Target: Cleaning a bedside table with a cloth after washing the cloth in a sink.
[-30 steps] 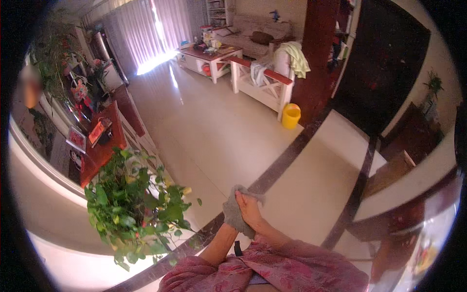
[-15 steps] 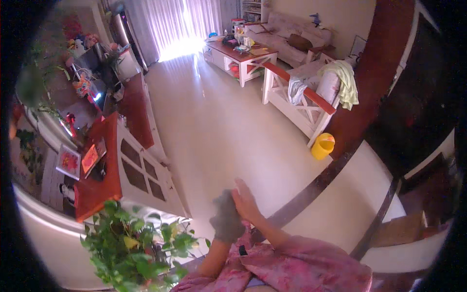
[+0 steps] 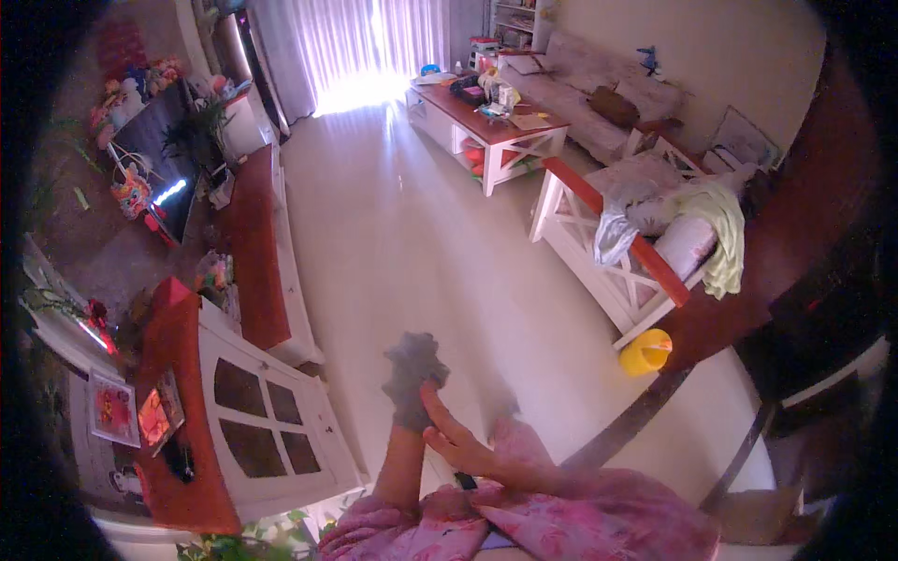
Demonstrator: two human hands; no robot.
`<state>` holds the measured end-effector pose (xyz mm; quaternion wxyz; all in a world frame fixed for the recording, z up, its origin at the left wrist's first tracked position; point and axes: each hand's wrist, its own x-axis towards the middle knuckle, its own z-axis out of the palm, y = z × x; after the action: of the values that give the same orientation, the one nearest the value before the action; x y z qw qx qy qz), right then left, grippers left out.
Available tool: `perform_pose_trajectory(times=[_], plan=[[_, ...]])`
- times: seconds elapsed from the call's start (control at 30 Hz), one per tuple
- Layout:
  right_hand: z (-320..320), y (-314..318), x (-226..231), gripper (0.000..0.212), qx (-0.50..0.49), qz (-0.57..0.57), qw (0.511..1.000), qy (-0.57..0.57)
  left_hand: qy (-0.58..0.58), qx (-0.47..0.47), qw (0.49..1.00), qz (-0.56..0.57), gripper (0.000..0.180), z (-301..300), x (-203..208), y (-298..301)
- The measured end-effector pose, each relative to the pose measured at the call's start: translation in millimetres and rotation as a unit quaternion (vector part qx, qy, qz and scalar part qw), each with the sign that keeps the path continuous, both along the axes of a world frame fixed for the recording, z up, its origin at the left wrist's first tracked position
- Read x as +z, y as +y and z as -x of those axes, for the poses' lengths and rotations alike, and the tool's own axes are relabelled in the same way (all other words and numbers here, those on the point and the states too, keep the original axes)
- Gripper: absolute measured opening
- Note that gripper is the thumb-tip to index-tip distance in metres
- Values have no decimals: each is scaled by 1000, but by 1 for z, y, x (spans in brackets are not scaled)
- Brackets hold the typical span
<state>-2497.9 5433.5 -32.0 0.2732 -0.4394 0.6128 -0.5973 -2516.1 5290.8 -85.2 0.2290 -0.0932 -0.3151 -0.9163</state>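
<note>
Over pale floor (image 3: 355, 280), right hand (image 3: 465, 451), grip spread, touches grey fabric (image 3: 414, 357) covering left hand (image 3: 412, 383), its grip unclear.

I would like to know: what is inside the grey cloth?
The left forearm runs into the grey cloth, so the left hand seems to be inside. Its fingers are covered, so their exact pose cannot be seen. The right hand is outside, its fingers seemingly touching the cloth.

We point our grey-covered left hand (image 3: 414, 372) towards twelve o'clock, our bare right hand (image 3: 463, 447), fingers outstretched, towards eleven.
</note>
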Motion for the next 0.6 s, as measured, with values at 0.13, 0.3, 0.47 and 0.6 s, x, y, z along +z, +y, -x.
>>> perform_pose_trajectory(times=[0.13, 0.3, 0.47, 0.6], plan=[[100, -30, 11, 55, 75, -18, 990, -120, 69, -51, 992, -90, 51, 79, -38, -32], [234, -111, -2, 53, -16, 58, 998, 21, 200, -153, 941, -226, 54, 201, -66, -76], [335, -182, 11, 55, -8, 66, 996, 53, 300, -154, 688, -642, 55, 258, 36, -97], [369, -248, 21, 69, 85, 10, 996, 0, 417, -234, 237, -846, 53, 282, 79, -117]])
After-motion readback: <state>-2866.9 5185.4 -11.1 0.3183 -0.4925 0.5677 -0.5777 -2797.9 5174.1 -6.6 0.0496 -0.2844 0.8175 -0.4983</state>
